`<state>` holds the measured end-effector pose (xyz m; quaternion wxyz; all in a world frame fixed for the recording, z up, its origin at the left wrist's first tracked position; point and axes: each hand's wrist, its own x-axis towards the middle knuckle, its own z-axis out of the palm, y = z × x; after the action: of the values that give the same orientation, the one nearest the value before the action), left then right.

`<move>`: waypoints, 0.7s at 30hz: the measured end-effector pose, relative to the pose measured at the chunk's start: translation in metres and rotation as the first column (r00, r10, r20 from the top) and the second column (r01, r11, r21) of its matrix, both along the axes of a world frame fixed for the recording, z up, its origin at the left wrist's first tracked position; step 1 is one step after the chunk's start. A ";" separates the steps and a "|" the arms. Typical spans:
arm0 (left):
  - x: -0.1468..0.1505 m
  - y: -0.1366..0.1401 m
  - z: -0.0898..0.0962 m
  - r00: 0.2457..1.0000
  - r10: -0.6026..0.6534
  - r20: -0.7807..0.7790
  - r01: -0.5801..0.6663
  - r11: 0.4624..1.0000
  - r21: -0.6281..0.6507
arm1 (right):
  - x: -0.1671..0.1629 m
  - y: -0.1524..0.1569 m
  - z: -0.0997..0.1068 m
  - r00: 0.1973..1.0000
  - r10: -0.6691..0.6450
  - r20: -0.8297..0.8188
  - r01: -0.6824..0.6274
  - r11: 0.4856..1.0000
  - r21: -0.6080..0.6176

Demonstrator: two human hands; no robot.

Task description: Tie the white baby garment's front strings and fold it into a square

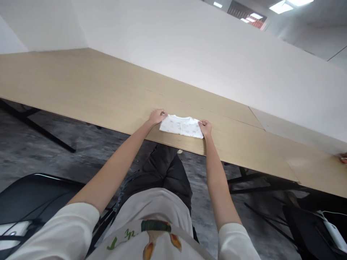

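Observation:
A small white garment (177,125) with a faint print lies folded on the tabletop near its front edge, its curved neckline on the far side. My left hand (157,116) pinches its upper left corner, the fingers closed on the cloth. At the right end, my right hand (205,127) has thumb and fingers closed on the upper right corner. Between the two hands the cloth lies flat, and a seam or front opening runs down its middle.
The long wooden table (81,83) runs left to right against a white partition (189,47). A black chair (35,195) with a white device stands at the lower left. Another dark chair (306,227) is at the lower right. Part of another person's hand (343,158) shows at the right edge.

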<state>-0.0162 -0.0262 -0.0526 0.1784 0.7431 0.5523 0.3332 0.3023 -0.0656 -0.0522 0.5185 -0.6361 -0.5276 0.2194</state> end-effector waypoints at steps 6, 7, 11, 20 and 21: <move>-0.002 -0.001 -0.002 0.999 -0.001 0.053 0.001 1.000 0.002 | 0.001 0.001 -0.004 0.996 0.016 0.082 -0.021 0.998 0.060; -0.002 -0.002 -0.001 0.998 -0.006 0.061 0.006 1.000 0.000 | 0.002 0.002 -0.005 0.995 0.015 0.100 -0.021 0.998 0.054; -0.001 -0.005 0.002 0.997 -0.004 0.072 0.005 1.000 -0.014 | 0.002 0.004 -0.007 0.990 -0.003 0.144 -0.003 0.999 0.036; 0.001 -0.007 0.005 0.995 0.042 0.087 -0.037 0.998 -0.055 | 0.000 0.002 -0.004 0.989 -0.032 0.146 0.031 0.999 0.014; 0.001 -0.007 0.005 0.995 0.042 0.090 -0.037 0.998 -0.056 | -0.001 0.001 -0.003 0.988 -0.034 0.150 0.032 0.999 0.015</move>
<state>-0.0151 -0.0333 -0.0472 0.2167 0.7109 0.5670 0.3552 0.3018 -0.0645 -0.0556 0.4848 -0.6562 -0.5560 0.1590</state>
